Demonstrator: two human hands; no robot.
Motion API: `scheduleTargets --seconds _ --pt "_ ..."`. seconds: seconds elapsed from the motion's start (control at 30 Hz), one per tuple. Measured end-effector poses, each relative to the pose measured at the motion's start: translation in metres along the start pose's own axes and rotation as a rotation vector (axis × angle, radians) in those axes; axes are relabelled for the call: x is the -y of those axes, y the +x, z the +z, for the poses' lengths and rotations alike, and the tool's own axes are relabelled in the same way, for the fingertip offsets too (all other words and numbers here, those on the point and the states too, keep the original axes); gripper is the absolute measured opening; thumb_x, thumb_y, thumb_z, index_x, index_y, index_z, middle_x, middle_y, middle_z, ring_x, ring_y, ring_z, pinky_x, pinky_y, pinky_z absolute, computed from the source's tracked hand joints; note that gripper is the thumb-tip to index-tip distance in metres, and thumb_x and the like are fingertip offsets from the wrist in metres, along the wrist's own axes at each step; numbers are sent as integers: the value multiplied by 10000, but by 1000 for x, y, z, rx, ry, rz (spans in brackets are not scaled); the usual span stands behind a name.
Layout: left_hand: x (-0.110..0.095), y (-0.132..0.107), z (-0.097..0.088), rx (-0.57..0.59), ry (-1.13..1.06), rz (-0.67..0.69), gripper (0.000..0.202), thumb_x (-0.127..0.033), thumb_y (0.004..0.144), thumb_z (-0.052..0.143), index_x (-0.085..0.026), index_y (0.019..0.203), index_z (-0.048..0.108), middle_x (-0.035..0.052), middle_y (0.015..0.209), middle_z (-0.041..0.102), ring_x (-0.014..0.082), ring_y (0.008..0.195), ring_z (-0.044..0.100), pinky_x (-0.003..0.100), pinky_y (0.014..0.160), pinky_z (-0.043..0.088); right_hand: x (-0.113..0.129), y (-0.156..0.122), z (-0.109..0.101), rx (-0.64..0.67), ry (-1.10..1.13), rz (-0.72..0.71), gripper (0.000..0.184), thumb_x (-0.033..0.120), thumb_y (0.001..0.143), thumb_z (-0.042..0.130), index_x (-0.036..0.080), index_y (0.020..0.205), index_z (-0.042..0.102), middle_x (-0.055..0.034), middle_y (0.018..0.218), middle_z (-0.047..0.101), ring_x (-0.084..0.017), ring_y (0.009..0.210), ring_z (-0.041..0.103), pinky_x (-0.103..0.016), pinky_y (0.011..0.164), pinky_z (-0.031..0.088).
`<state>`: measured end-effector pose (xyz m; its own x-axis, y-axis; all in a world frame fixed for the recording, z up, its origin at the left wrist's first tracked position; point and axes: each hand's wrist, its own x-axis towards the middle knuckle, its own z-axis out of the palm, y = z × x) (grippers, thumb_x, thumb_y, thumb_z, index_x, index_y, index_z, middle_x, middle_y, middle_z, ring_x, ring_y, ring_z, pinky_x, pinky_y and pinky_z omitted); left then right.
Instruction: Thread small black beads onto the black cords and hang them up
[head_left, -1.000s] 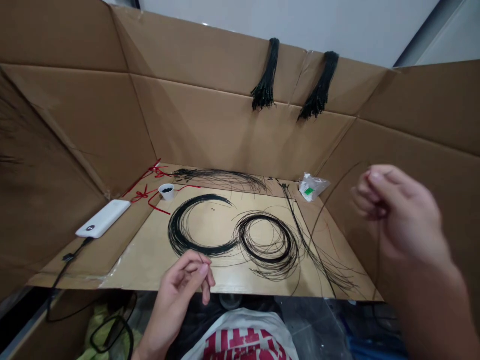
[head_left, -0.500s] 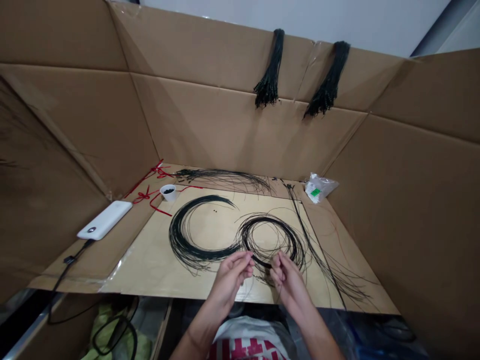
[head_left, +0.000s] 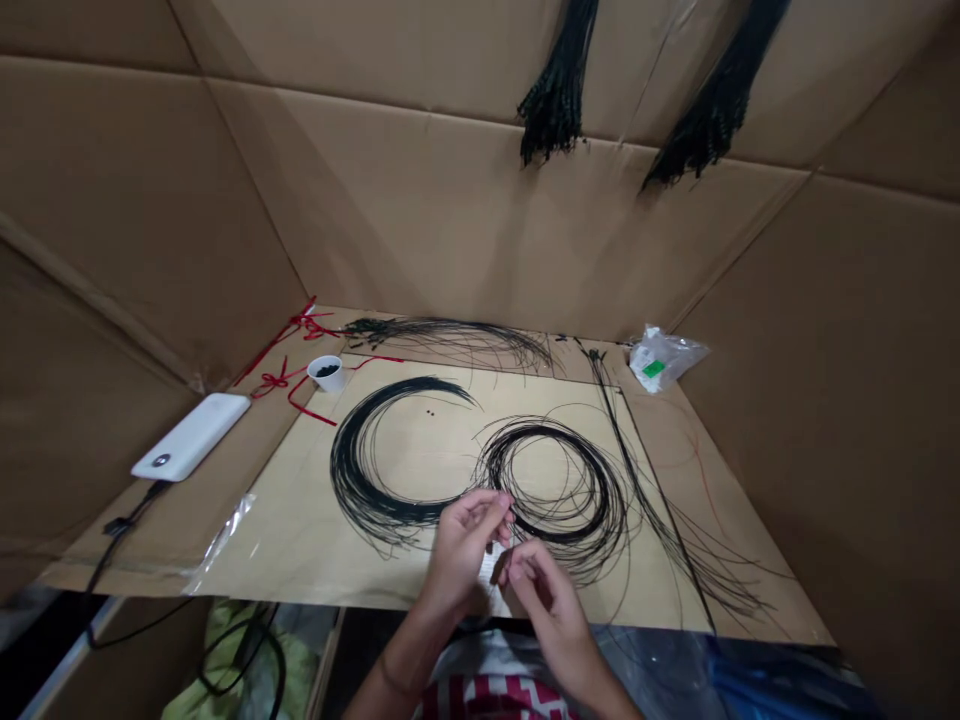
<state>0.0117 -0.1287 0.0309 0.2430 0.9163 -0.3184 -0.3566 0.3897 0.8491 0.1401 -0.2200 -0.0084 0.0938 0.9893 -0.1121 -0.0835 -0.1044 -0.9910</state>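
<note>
Looking down through the head camera, the only view going, I'm seeing both bare hands working close together near the front edge of a pale board [head_left: 262, 540]. The left hand [head_left: 469, 540] is curling its fingers in, thumb tip coming up against the index finger. The right hand [head_left: 546, 595] is sitting just beside it and a bit nearer the body, half curled, thumb and finger almost meeting. Can't tell if either one is gripping a strand; anything that thin is getting lost here.

Progress-wise, two dark bundles [head_left: 559, 95] are hanging on the cardboard wall with knobbly ends, so I'm guessing those are counting as done. More cords with clumped ends are lying along the back [head_left: 465, 335] and down the right side [head_left: 626, 450], probably made up too. Plenty is apparently waiting: an open curve of black cord [head_left: 352, 480] and a loose ring of black cord [head_left: 607, 490] are both lying on the board.

As for position, the curve is running out to the left and beyond the hands, its near end disappearing behind the left one. The ring is lying just past them, off to the right. Whether any fingers are actually touching either, I'm not seeing clearly.
</note>
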Motion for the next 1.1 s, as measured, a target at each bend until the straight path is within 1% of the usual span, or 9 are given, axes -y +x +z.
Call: scheduleTargets --seconds 0.13,0.23,0.33,0.43,0.57,0.7,0.8,0.93,1.1 --pt "-12 -8 1 100 150 -9 423 -548 783 895 -142 815 781 47 699 709 119 569 586 235 583 474 30 27 -16 -142 -36 1 430 650 984 677 230 963 769 -65 917 685 -223 831 561 -320 726 447" --pt "-13 -10 -1 166 200 -12 406 -550 823 859 -151 818 782 45 662 695 127 551 574 250 595 480 50 56 -18 -42 156 143 486 672 959 697 200 983 815 -40 807 637 -164 687 466 -283 632 416" --pt "-9 -9 -5 171 221 -1 397 -551 837 844 -159 837 786 47 674 704 128 534 564 254 579 467 60 79 -9 103 373 261 430 607 918 779 187 1000 818 -70 960 694 -154 701 521 -271 590 455" --pt "-6 -7 -9 146 237 1 396 -552 849 834 -160 834 780 51 696 718 119 522 551 243 562 448 63 92 3 126 486 307 389 540 829 888 192 981 805 -60 951 687 -156 713 565 -236 492 423" --pt "-4 -7 -14 117 208 -23 429 -578 825 847 -158 788 764 47 679 709 122 520 555 245 571 456 61 100 14 108 489 312 379 481 758 955 178 928 804 -25 846 657 -104 611 461 -201 435 384" --pt "-2 -8 -17 81 163 -39 428 -572 808 867 -155 796 767 51 705 725 118 528 570 243 582 463 59 101 20 121 457 298 427 531 754 948 177 934 791 -17 832 662 -86 554 395 -189 372 366" --pt "-3 -7 -18 64 157 -48 432 -571 803 872 -150 799 772 50 706 724 107 512 555 234 560 449 58 100 21 138 419 265 432 565 791 914 184 948 782 -29 859 696 -84 520 449 -199 371 384" --pt "-7 -7 -20 27 164 -46 449 -581 791 875 -148 742 768 44 668 702 105 502 530 231 536 438 56 99 20 159 316 194 378 544 849 878 189 938 784 -51 877 744 -113 562 569 -219 453 438" --pt "-8 -4 -22 -9 138 -24 450 -584 762 896 -151 744 774 50 674 711 106 502 523 235 528 433 56 100 17 192 267 152 343 526 879 858 195 934 786 -44 862 755 -125 600 594 -244 537 467"
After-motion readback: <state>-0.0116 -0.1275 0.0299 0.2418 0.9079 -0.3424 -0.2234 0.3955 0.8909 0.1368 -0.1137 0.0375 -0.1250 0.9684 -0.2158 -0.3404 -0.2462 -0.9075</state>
